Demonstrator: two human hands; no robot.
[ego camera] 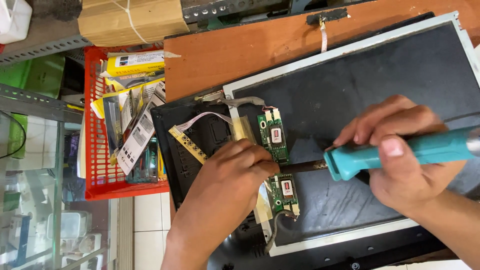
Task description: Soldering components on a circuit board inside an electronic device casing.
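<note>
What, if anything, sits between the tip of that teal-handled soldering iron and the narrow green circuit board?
Nothing visible blocks it. The right hand holds the teal-handled soldering iron, whose dark shaft runs straight to the narrow green circuit board. The left hand rests beside the board, its fingertips hiding the exact contact point.
</note>
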